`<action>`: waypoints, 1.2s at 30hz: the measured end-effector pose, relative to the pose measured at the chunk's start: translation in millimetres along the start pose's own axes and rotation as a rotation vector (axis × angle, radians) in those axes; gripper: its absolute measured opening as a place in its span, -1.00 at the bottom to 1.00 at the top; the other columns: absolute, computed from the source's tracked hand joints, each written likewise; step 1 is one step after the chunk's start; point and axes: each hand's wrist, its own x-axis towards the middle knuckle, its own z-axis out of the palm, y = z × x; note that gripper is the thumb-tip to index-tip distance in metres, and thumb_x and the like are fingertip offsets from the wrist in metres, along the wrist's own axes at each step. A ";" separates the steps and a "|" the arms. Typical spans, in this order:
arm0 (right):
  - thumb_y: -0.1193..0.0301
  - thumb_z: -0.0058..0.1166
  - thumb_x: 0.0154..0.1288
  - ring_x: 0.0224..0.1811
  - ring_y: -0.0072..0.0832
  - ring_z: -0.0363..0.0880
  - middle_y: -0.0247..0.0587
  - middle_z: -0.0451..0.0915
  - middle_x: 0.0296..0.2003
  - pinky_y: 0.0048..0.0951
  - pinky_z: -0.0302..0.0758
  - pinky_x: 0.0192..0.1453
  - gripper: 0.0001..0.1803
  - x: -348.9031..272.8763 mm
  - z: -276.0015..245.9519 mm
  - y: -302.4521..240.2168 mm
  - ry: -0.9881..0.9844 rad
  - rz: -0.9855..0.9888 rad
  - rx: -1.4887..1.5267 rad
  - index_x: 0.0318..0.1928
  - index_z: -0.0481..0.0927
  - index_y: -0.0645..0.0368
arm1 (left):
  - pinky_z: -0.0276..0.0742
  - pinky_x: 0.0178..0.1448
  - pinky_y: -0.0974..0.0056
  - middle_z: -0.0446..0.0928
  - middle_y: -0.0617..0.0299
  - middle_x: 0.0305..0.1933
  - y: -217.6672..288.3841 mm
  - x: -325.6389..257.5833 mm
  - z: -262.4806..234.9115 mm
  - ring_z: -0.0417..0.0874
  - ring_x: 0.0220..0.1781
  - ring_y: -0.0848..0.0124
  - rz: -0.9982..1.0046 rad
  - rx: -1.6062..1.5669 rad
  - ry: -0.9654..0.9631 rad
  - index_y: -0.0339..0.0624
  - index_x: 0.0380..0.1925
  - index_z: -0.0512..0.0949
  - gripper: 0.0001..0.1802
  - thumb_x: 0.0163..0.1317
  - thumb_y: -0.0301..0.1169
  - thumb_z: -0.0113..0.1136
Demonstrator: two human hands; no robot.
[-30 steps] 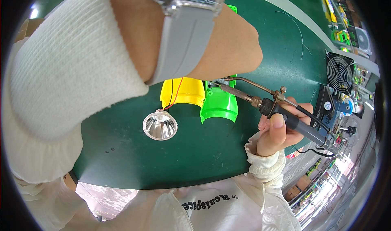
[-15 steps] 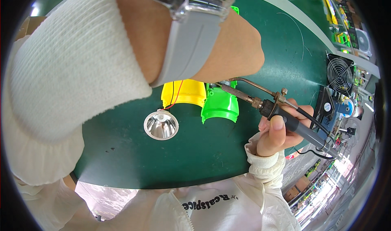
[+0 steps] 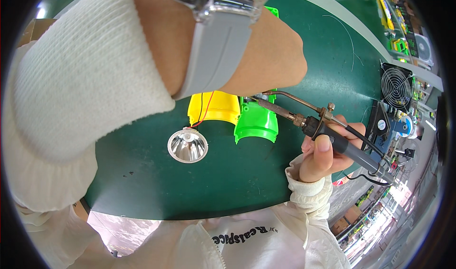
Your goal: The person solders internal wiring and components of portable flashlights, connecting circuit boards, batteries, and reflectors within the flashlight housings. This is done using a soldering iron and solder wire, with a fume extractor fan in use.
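My right hand [image 3: 323, 157] grips a soldering iron [image 3: 349, 150] with a thin metal tube clamped alongside its shaft. The iron's tip reaches into a green plastic housing half [image 3: 256, 122], over parts that are mostly covered. My left hand [image 3: 273, 55] is bent over that housing, and its fingers are hidden behind the hand and wrist. A yellow housing half [image 3: 216, 108] lies against the green one. Red and black wires run from it to a round silver reflector [image 3: 188, 146], which faces up on the bench nearer to me.
The pieces lie on a dark green bench top [image 3: 213, 190]. On the right stand a black fan with a round grille [image 3: 397, 86], a dark box-shaped unit [image 3: 380, 124] and a blue-and-white spool [image 3: 405, 126]. A loose thin wire [image 3: 352, 50] lies at the far right.
My left wrist and hand have shifted slightly to the left. The right hand, the iron, the housings and the reflector look the same.
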 end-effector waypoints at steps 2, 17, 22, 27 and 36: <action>0.37 0.36 0.10 -0.54 -0.51 0.41 -0.24 0.33 -0.33 -0.47 0.37 -0.48 -0.56 -0.4 -0.3 0.1 -0.006 0.001 -0.013 -0.25 0.33 0.31 | 0.59 -0.05 0.20 0.59 0.17 -0.28 0.4 -1.2 -1.3 0.62 -0.08 0.21 -0.015 -0.038 0.016 -0.11 -0.50 0.56 -0.98 0.03 -0.49 0.17; 0.36 0.36 0.09 -0.54 -0.55 0.38 -0.26 0.38 -0.43 -0.51 0.39 -0.46 -0.55 0.7 3.5 -2.4 0.045 0.023 0.021 -0.24 0.31 0.27 | 0.60 -0.05 0.21 0.61 0.18 -0.25 -1.5 0.0 3.8 0.63 -0.06 0.22 0.013 0.209 -0.024 -0.10 -0.48 0.58 -0.97 0.03 -0.48 0.19; 0.33 0.38 0.08 -0.54 -0.55 0.38 -0.29 0.38 -0.47 -0.51 0.39 -0.47 -0.54 2.4 1.9 -3.0 0.041 0.027 0.003 -0.26 0.31 0.26 | 0.59 -0.03 0.20 0.61 0.18 -0.24 1.0 -2.5 -4.6 0.63 -0.06 0.21 -0.015 0.021 -0.027 -0.11 -0.47 0.57 -0.96 0.04 -0.49 0.18; 0.31 0.38 0.09 -0.61 -0.58 0.37 -0.32 0.39 -0.54 -0.52 0.39 -0.53 -0.53 5.0 1.1 -7.9 0.087 0.044 0.081 -0.25 0.31 0.24 | 0.59 -0.03 0.21 0.60 0.17 -0.29 5.6 0.5 -0.3 0.63 -0.07 0.21 -0.004 0.129 0.012 -0.11 -0.50 0.58 -0.97 0.02 -0.50 0.19; 0.33 0.37 0.10 -0.57 -0.55 0.40 -0.28 0.36 -0.46 -0.51 0.40 -0.49 -0.55 2.8 1.0 -5.9 0.040 0.055 0.040 -0.26 0.32 0.27 | 0.57 -0.03 0.23 0.59 0.17 -0.36 1.4 7.4 -10.8 0.62 -0.11 0.24 0.025 -0.076 -0.116 -0.17 -0.57 0.59 -0.96 0.01 -0.51 0.20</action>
